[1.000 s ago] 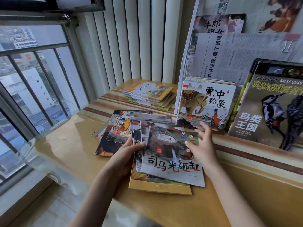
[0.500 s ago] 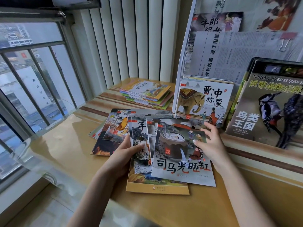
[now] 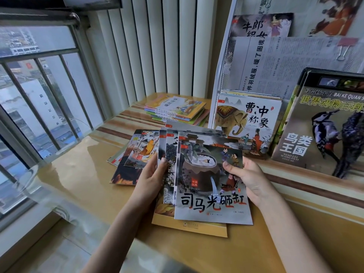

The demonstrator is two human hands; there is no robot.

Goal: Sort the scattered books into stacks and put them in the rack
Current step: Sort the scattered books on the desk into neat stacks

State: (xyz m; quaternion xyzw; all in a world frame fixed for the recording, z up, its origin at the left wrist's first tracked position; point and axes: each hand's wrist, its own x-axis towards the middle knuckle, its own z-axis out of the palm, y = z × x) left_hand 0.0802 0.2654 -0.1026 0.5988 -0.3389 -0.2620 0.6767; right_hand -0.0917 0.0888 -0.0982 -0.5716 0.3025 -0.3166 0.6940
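Loose books [image 3: 136,152]: left of the left grip [image 3: 151,174], unsorted on the surface [image 3: 78,184]. Fanned stack [image 3: 206,184]: pinched at both edges by left grip and right grip [image 3: 246,178], half squared. Rack [image 3: 222,75]: beyond the right grip, already holding an elephant book [image 3: 246,123]. Sorting judged partway.

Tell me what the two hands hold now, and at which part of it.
Both hold the fanned bundle of thin picture books. The left hand grips its left edge, thumb on the covers; the right hand grips the right edge, thumb on the top cover.
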